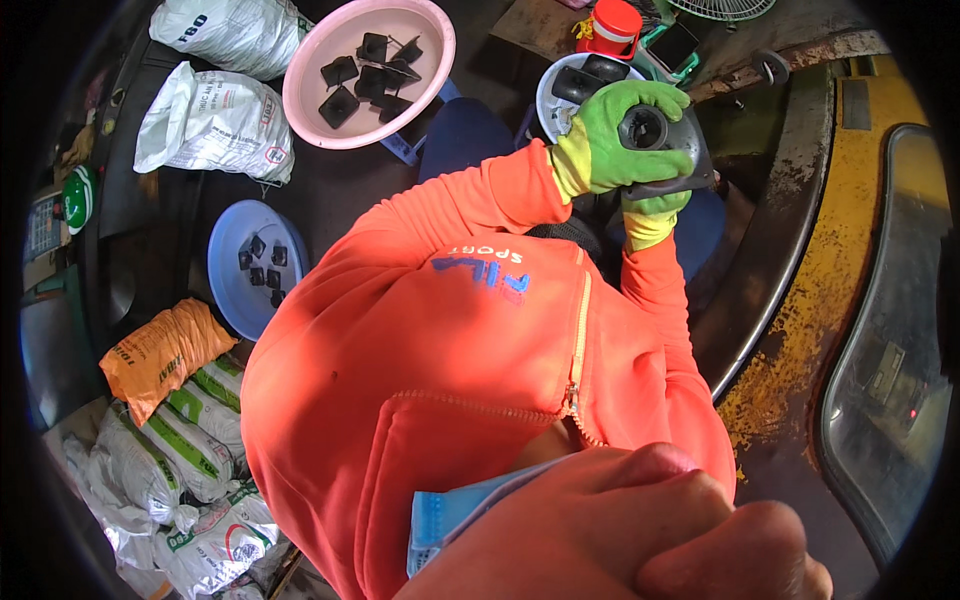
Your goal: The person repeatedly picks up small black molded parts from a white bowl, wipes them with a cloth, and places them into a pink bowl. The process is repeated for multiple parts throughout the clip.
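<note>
Both hands wear green gloves with yellow cuffs. My left hand [610, 145] is closed around a black square part [693, 145] with a raised round collar and a hollow middle. Its fingers and thumb spread around the collar. My right hand [652, 208] holds the same part from below, and most of its fingers are hidden behind it. Just behind my left hand stands a pale bowl [545, 100] with several dark pieces [580, 84] in it.
A pink basin [298, 90] and a blue basin [222, 255] hold several black square parts. White sacks [215, 125], an orange sack [165, 350] and more bags lie at left. A red container [612, 28] and a green-edged device [670, 48] stand behind. Rusty yellow machinery [800, 290] rises at right.
</note>
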Demonstrator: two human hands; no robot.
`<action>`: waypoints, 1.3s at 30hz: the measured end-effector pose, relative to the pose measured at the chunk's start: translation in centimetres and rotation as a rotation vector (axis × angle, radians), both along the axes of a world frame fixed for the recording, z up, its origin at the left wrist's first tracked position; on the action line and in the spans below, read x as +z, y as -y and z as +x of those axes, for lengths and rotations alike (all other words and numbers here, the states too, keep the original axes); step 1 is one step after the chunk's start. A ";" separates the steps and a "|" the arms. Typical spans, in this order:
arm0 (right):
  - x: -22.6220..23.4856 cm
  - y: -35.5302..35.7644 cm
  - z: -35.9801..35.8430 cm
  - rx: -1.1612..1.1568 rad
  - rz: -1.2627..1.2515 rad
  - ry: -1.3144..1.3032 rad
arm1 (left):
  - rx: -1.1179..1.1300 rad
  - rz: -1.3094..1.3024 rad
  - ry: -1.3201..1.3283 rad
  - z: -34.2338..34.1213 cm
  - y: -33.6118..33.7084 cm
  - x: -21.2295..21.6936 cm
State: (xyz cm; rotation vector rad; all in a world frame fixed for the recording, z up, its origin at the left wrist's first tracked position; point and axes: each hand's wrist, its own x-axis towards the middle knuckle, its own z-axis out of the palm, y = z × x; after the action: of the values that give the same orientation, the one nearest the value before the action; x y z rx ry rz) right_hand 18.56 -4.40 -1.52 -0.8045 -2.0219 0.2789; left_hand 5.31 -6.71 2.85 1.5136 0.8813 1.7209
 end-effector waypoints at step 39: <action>-6.9 -8.9 2.6 0.307 -1.547 -1.125 | 0.745 0.100 -0.838 -9.7 -1.5 -5.0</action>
State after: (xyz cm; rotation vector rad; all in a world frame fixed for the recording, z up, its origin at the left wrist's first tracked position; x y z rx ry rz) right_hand 21.12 4.51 -8.41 -0.8112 -0.5366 2.0532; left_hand -4.40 -5.22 -2.18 2.1989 2.0068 1.5644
